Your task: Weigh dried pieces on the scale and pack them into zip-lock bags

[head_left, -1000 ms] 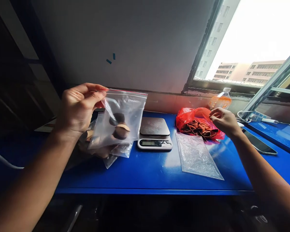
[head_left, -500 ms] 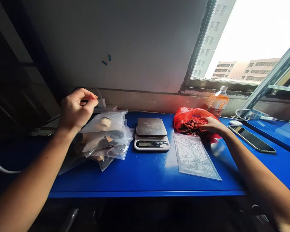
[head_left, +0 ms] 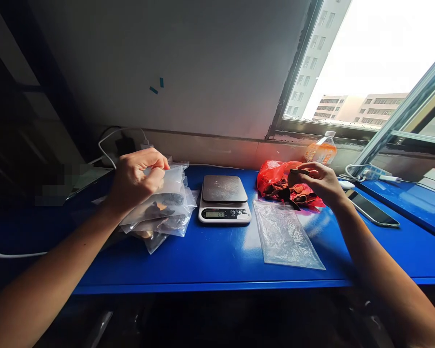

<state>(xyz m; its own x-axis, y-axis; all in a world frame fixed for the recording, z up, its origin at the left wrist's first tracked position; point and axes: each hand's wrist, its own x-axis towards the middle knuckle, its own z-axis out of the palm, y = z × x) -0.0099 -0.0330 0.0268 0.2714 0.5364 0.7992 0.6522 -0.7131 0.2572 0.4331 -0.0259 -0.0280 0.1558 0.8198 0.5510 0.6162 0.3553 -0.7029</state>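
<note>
Right hand (head_left: 322, 182) pinches dark dried piece (head_left: 294, 178) just above red bag (head_left: 270, 172), its mouth open, likely for easy picking. Left hand (head_left: 139, 178) curled by stacked pouches (head_left: 166, 210); can't tell if gripping. Scale (head_left: 224, 188) between, probably within both hands' reach.

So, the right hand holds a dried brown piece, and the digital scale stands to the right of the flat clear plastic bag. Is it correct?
Not quite: the digital scale stands to the left of the flat clear plastic bag, as the head view shows. The right hand does hold a dried brown piece.
</note>
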